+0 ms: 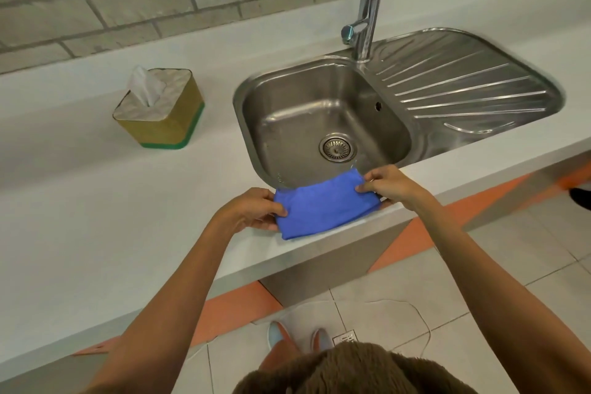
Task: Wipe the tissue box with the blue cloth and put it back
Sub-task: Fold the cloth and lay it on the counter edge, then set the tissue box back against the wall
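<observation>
Cloth (323,203) lies folded on the bench (96,201) front edge, just before the sink (256,99) rim. Left hand (249,209) pinches its near-left corner; right hand (388,184) pinches the far-right corner. Both hands are closed on the cloth, thumbs on top.

Box (160,109) stands upright on the bench, well apart to the left of the sink, one tissue poking from the top. Nothing is touching it.

I judge the step in hand to be gathering the cloth; wiping not yet begun.

My notes for doing it well: keep the fold tidy so one flat pad faces out, pass it to one hand, free the other to steady the box. Wipe the sides, go lightly near the opening so the loose tissue does not snag. Mind the bench edge; the cloth overhangs it slightly.
</observation>
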### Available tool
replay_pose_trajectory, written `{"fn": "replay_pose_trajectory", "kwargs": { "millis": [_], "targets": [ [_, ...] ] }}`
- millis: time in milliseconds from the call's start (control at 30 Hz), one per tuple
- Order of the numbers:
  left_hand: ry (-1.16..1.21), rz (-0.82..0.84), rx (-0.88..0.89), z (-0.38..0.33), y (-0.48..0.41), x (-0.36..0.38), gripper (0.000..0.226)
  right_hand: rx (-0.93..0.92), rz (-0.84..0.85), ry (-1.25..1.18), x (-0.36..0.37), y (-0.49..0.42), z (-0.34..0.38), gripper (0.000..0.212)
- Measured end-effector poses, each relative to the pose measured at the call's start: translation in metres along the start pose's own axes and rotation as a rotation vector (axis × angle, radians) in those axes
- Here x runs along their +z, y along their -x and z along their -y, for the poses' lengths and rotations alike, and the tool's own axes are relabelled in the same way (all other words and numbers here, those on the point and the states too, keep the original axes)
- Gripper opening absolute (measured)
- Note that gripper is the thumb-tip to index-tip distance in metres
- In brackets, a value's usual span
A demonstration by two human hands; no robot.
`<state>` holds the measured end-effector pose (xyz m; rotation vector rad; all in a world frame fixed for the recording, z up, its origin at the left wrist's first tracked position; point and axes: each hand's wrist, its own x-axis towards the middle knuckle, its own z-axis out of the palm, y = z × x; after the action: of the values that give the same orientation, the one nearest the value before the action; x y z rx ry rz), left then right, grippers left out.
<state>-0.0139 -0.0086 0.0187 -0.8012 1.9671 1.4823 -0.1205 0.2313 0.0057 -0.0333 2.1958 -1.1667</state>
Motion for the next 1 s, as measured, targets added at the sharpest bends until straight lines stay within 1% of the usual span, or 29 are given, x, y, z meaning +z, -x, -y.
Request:
{"fn": "replay_pose_trajectory", "kwargs": {
  "millis": [67, 100, 167, 233, 267, 333, 400, 467, 533, 600, 733, 800, 933, 1000],
  "targets": [
    [-0.045, -0.028, 0.000, 0.002, -0.001, 0.004, 0.022, -0.013, -0.039, 0.070, 0.002, -0.001, -0.002, 0.019],
    [-0.074, -0.050, 0.004, 0.003, -0.002, 0.005, 0.022, -0.019, -0.058, 0.111, 0.003, -0.001, -0.003, 0.021],
    [-0.127, -0.109, 0.030, 0.005, -0.003, 0.008, 0.021, -0.029, -0.094, 0.198, 0.005, -0.002, -0.004, 0.019],
    [-0.150, -0.163, 0.060, 0.008, -0.004, 0.010, 0.028, -0.030, -0.127, 0.273, 0.006, -0.003, -0.004, 0.016],
    [-0.158, -0.180, 0.063, 0.010, -0.005, 0.011, 0.031, -0.024, -0.134, 0.292, 0.005, -0.003, -0.004, 0.019],
    [-0.169, -0.208, 0.049, 0.013, -0.005, 0.010, 0.041, -0.020, -0.138, 0.307, 0.002, -0.004, -0.002, 0.033],
    [-0.166, -0.248, 0.041, 0.014, -0.004, 0.007, 0.053, -0.058, -0.175, 0.306, 0.000, -0.006, 0.002, 0.044],
    [-0.141, -0.310, 0.065, 0.011, -0.001, 0.003, 0.052, -0.122, -0.236, 0.248, 0.000, -0.009, 0.011, 0.043],
    [-0.038, -0.364, 0.131, 0.006, 0.002, -0.003, 0.049, -0.182, -0.273, 0.184, 0.004, -0.012, 0.025, 0.034],
    [0.096, -0.383, 0.180, -0.002, 0.004, -0.012, 0.052, -0.239, -0.265, 0.133, 0.010, -0.016, 0.042, 0.029],
    [0.316, -0.370, 0.178, -0.019, 0.010, -0.035, 0.057, -0.321, -0.183, 0.069, 0.024, -0.030, 0.081, 0.038],
    [0.410, -0.355, 0.206, -0.025, 0.013, -0.050, 0.060, -0.367, -0.141, 0.039, 0.034, -0.036, 0.104, 0.038],
    [0.574, -0.361, 0.248, -0.033, 0.018, -0.085, 0.063, -0.446, -0.109, 0.019, 0.060, -0.052, 0.151, 0.028],
    [0.632, -0.391, 0.258, -0.034, 0.020, -0.103, 0.061, -0.451, -0.076, 0.006, 0.075, -0.060, 0.173, 0.035]
  ]
}}
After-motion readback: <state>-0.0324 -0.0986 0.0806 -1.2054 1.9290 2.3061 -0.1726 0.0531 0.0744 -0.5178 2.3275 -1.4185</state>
